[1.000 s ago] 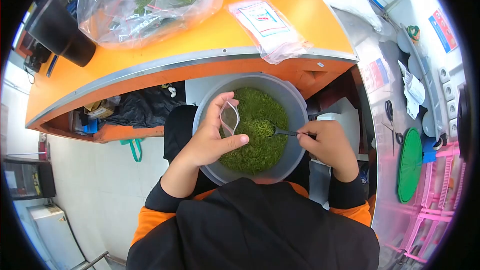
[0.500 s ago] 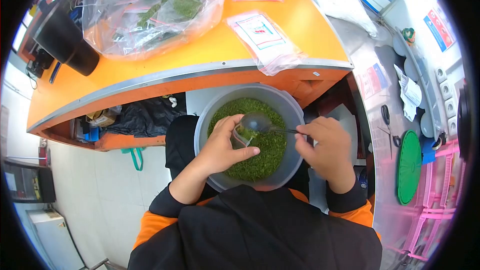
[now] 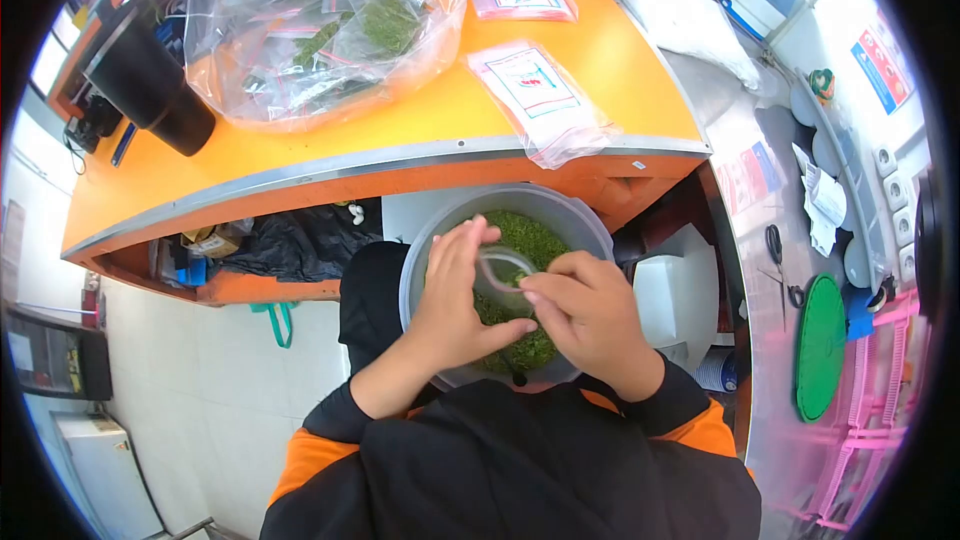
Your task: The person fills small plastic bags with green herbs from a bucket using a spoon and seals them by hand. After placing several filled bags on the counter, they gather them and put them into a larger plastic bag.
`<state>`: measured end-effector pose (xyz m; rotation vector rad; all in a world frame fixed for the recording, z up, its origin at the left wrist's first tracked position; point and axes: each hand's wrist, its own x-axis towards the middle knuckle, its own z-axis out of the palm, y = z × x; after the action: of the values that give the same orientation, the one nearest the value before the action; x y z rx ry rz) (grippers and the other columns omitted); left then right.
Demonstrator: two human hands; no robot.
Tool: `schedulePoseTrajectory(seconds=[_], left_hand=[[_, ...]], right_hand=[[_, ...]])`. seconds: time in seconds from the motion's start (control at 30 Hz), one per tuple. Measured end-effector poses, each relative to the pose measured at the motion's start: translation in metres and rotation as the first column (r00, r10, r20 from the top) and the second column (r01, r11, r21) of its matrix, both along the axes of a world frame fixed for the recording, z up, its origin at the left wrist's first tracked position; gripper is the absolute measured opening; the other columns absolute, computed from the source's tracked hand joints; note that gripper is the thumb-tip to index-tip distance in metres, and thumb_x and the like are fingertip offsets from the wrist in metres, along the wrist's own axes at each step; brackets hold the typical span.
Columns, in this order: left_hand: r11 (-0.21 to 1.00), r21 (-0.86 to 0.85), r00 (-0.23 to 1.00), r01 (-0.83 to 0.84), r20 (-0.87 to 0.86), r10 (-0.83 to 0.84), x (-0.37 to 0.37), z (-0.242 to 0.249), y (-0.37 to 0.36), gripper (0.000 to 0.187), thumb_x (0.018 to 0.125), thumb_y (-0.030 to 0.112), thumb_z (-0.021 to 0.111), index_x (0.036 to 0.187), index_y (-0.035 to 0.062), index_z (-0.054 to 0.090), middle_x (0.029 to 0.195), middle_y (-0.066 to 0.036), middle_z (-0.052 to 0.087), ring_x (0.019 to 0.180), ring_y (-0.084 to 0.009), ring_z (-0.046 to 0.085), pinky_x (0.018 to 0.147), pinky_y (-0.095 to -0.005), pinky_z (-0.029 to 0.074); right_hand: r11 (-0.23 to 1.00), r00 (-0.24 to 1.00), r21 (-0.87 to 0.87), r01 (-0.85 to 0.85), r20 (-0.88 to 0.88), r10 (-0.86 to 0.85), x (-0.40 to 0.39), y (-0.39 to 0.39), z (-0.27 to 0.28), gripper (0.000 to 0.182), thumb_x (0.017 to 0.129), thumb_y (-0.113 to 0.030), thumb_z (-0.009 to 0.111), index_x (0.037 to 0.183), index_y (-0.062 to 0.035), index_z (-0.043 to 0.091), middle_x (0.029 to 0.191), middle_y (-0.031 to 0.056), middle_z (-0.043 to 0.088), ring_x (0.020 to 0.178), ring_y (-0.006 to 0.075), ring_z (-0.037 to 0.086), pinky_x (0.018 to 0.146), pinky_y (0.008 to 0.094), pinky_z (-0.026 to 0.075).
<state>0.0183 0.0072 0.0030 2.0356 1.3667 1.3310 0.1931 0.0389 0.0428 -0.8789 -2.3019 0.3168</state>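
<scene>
A small clear zip bag (image 3: 508, 266) is held over the tub with its mouth spread in a loop. My left hand (image 3: 450, 305) cups the bag from the left, thumb apart from the fingers. On the other side, my right hand (image 3: 592, 315) pinches the bag's rim between thumb and fingers. Below them stands a grey plastic tub (image 3: 412, 265) of chopped, dry-looking green leaf (image 3: 530, 232). A spoon's dark handle end (image 3: 518, 377) shows at the tub's near side; its bowl cannot be made out. How full the bag is, my hands partly hide.
An orange counter (image 3: 350, 148) runs ahead, bearing a large clear bag (image 3: 300, 100) of small green-filled packets, printed bags (image 3: 540, 95) and a black tumbler (image 3: 150, 80). To the right lie scissors (image 3: 775, 250), a green lid (image 3: 820, 348) and pink racks (image 3: 880, 390).
My right hand has let go of the spoon, which is now down in the tub, and has moved left onto the bag's rim. My left hand stays at the bag. The view has shifted slightly.
</scene>
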Motion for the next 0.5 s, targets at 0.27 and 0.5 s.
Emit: schedulePoseTrajectory(seconds=[0.27, 0.5], left_hand=[[0.909, -0.306, 0.958, 0.282, 0.135, -0.251, -0.021, 0.034, 0.014, 0.022, 0.082, 0.022, 0.066, 0.090, 0.0017, 0.064, 0.078, -0.012, 0.063, 0.068, -0.0277, 0.060, 0.065, -0.0344, 0.048], [0.938, -0.200, 0.952, 0.284, -0.059, -0.301, -0.026, 0.031, 0.011, 0.014, 0.084, 0.015, 0.062, 0.078, 0.0026, 0.062, 0.070, -0.011, 0.059, 0.066, -0.0280, 0.057, 0.059, -0.0348, 0.044]], right_hand=[[0.979, 0.954, -0.163, -0.119, -0.294, 0.067, 0.008, 0.000, -0.015, 0.009, 0.083, 0.000, 0.059, 0.090, -0.0041, 0.057, 0.079, 0.0076, 0.056, 0.066, 0.0203, 0.055, 0.064, 0.0292, 0.043], [0.961, 0.877, -0.232, -0.148, -0.480, 0.020, 0.008, 0.000, -0.020, 0.010, 0.083, -0.002, 0.056, 0.093, -0.0044, 0.053, 0.080, 0.0117, 0.057, 0.068, 0.0269, 0.057, 0.064, 0.0332, 0.046]])
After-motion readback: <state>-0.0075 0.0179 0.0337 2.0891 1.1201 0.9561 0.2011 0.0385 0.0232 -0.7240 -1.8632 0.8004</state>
